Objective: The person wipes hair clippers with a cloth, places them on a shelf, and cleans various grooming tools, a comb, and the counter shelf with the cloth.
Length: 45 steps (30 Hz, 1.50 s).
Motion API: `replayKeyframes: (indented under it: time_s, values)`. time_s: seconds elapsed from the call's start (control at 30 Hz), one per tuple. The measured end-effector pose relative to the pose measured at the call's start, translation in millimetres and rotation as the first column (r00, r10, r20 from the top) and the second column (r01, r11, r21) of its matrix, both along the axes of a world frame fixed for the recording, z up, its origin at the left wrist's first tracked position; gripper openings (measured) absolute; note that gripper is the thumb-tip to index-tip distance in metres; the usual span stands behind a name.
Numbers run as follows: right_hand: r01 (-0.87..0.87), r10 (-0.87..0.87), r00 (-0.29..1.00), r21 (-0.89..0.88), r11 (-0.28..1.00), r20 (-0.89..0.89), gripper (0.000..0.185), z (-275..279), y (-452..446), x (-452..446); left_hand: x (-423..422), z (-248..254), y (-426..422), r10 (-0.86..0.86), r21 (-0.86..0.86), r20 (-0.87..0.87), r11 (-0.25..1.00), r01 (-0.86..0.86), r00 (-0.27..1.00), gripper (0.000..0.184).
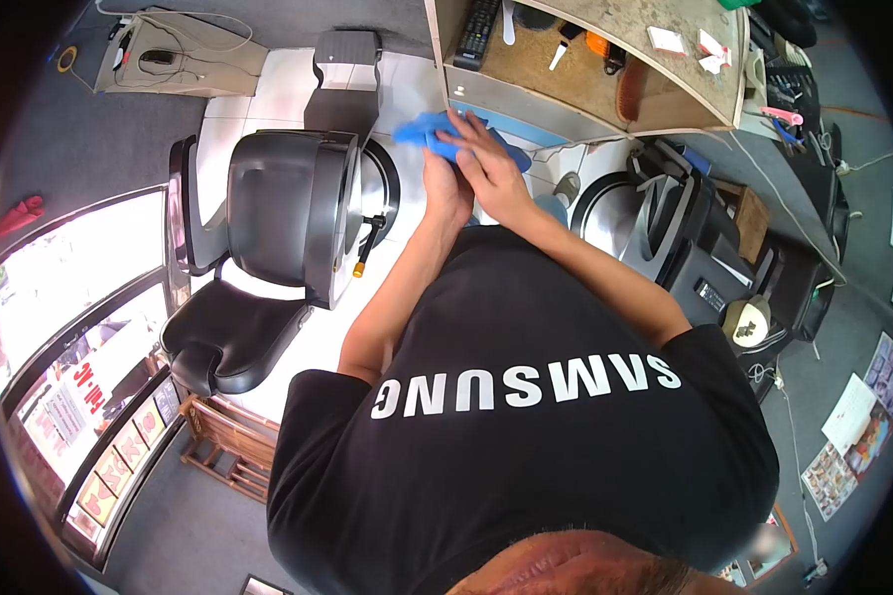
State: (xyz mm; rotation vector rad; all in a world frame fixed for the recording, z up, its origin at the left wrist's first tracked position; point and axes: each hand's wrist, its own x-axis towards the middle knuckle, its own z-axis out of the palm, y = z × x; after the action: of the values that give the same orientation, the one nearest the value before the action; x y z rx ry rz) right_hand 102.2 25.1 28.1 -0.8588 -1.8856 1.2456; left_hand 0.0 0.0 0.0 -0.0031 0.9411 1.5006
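Observation:
A crumpled bright blue cloth [419, 130] is held out in front of my body, below the counter edge. My left hand [447, 188] grips it from the near side, with its fingers partly hidden by the cloth and the other hand. Close against it, my right hand [498, 178] lies over the cloth, its fingers bent across the blue folds. The two hands touch or nearly touch at the wrists.
A black barber chair [286, 208] with a footrest [345, 84] stands at left. Ahead is a wooden counter [566, 84] bearing a remote control [478, 32], combs and small items. Another black chair [655, 223] is at right, near hanging cables.

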Motion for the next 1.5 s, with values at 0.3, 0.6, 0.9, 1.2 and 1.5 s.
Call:
replayKeyframes:
  time_s: [0.3,0.6,0.9,1.2,1.5]
  values:
    - [0.060,-0.456,0.871,-0.880,0.471,-0.184,0.049,-13,-8,51,-53,3,8,0.030,0.108,0.044,0.994,-0.034,0.999,0.082]
    - [0.074,-0.099,0.990,-0.223,0.972,-0.104,0.041,-10,16,-11,-14,4,2,0.018,-0.187,-0.159,0.981,-0.048,0.987,0.064]
    - [-0.193,0.128,0.981,-0.611,0.768,-0.149,0.042,4,7,60,-32,-43,-10,-0.006,-0.167,0.014,0.986,0.008,1.000,0.072]
    - [-0.043,-0.682,0.661,-0.922,0.385,-0.315,0.040,-42,42,103,-31,-10,-11,-0.388,-0.108,0.040,0.914,0.390,0.921,0.060]
    - [0.600,-0.826,0.480,0.577,0.554,0.294,0.036,-85,112,126,-16,-3,-10,-0.380,-0.193,0.026,0.906,0.378,0.925,0.065]
